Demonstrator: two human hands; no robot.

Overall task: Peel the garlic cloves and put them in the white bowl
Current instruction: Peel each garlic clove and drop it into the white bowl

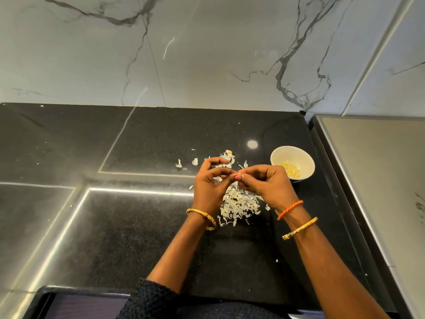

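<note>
- Head view: left hand [210, 180] & right hand [264, 183] both pinch one garlic clove [239, 174], fingertips meeting above peel pile [239, 203].
- White bowl [307, 157] near right hand – holds peeled cloves [291, 169].
- Risk: small clove may slip into peels if pinch loosens.

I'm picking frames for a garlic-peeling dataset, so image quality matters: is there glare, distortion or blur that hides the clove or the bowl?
Head view: bright strip reflections and a round light spot glare on the black countertop, clear of the white bowl; wide-angle lens bows the counter edges; the garlic clove is a tiny sliver between left hand and right hand, mostly hidden by fingers; peels look sharp.
</note>
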